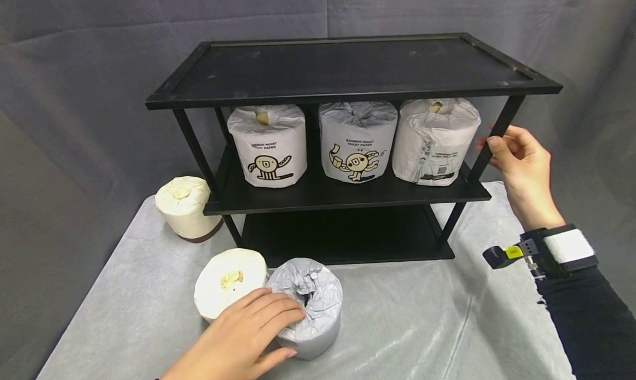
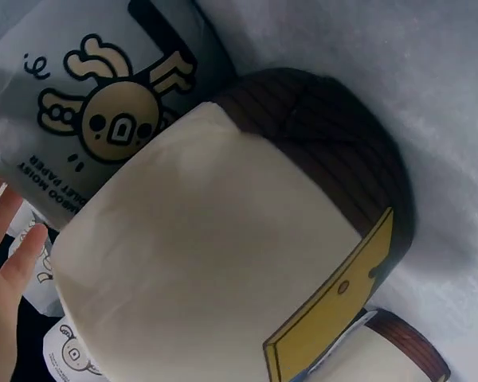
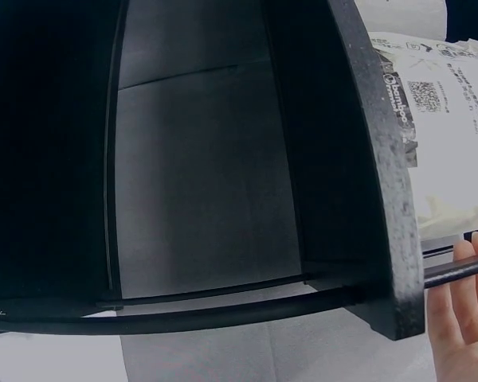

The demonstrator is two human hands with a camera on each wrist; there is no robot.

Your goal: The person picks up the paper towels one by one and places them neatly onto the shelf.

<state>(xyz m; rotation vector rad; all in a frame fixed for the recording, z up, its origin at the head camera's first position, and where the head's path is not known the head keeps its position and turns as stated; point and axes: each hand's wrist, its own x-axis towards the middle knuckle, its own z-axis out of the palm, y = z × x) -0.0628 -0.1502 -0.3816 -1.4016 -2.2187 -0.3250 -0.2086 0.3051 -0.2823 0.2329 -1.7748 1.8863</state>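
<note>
"Head view: doing what?"
"Gripping a front post (image 1: 505, 117) of the black rack (image 1: 367, 65) with the right hand (image 1: 524, 173), well apart from the left hand (image 1: 250, 330); resting that one, fingers fairly straight, on the gray roll (image 1: 320, 330), on the bench (image 1: 407, 325) before the rack."
"Left wrist view?"
"Showing the gray roll just beside the cream roll (image 2: 207, 255), catching left fingers at the edge."
"Right wrist view?"
"Wrapping right fingers behind the post, near a printed roll (image 3: 454, 151) on the middle shelf (image 1: 358, 199)."
</note>
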